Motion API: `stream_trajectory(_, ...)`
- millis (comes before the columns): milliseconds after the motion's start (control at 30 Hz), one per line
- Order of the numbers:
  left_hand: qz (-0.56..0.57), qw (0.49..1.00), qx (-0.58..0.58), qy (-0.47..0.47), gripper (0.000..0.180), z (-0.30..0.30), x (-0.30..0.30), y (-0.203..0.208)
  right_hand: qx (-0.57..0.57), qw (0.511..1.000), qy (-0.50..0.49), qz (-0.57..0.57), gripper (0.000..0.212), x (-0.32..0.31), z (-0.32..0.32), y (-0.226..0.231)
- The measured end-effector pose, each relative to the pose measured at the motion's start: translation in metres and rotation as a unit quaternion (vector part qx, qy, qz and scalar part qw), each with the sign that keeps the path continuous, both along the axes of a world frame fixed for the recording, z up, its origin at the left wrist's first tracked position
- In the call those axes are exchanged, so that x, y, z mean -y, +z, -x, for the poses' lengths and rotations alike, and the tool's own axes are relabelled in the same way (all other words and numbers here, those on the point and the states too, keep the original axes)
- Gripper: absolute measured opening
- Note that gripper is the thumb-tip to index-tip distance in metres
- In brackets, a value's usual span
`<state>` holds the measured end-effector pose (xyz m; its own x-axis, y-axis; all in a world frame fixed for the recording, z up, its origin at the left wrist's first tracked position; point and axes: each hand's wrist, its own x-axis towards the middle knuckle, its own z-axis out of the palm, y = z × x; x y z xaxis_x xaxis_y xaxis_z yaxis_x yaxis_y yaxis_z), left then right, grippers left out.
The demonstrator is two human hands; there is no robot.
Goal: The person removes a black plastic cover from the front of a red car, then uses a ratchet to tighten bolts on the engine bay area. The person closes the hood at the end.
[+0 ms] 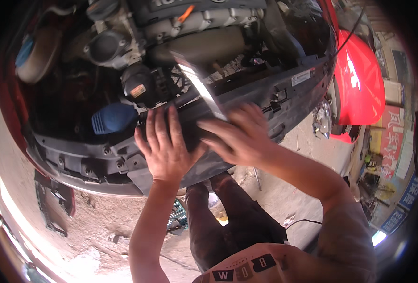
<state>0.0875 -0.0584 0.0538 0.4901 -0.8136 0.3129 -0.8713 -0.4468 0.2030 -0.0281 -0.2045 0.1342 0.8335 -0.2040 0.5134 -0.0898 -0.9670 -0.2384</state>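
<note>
My left hand (164,144) lies on the black plastic front panel (246,101) of a car's open engine bay, its fingers spread and its palm down. It grips nothing. Just to the right, my right hand (242,134) is closed at the near end of a long, shiny metal bar (200,87). The bar slants up and left over the gap behind the panel, toward the engine. Motion blurs this hand and the bar, so the bar's exact kind and the grip cannot be made out. A blue cap-like part (113,119) sits left of my left hand.
The engine (199,23) fills the top, with an orange dipstick handle (186,14). A red body panel (360,78) stands at the right. On the floor by my legs is a green tool case (177,216); a dark trim piece (51,207) lies left.
</note>
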Motion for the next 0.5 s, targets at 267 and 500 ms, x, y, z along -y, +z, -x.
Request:
stream_trajectory(267, 0.024, 0.997, 0.07, -0.001, 0.065, -0.005, 0.002, -0.001, -0.181, 0.743, -0.293, -0.574, 0.021, -0.068, 0.22, 0.006)
stream_trajectory(500, 0.022, 0.995, 0.092, -0.016, 0.061, -0.004, 0.004, 0.001, -0.166, 0.57, -0.288, -0.751, 0.031, -0.062, 0.229, -0.088)
